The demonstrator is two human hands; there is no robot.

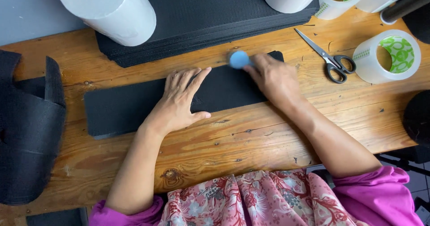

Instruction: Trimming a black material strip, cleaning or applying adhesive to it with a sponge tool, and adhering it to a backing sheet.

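Observation:
A long black fabric strip (116, 107) lies flat on the wooden table (251, 141). My left hand (181, 103) presses down on the strip's middle, palm flat and fingers spread. My right hand (273, 80) rests on the strip's right end and holds a small round blue object (239, 59), which is blurred, at the strip's far edge.
A stack of black strips (210, 15) lies behind. White rolls (112, 8) stand at the back left and back middle. Scissors (329, 58) and tape rolls (389, 55) sit at the right. Curled black fabric (29, 127) lies at the left edge.

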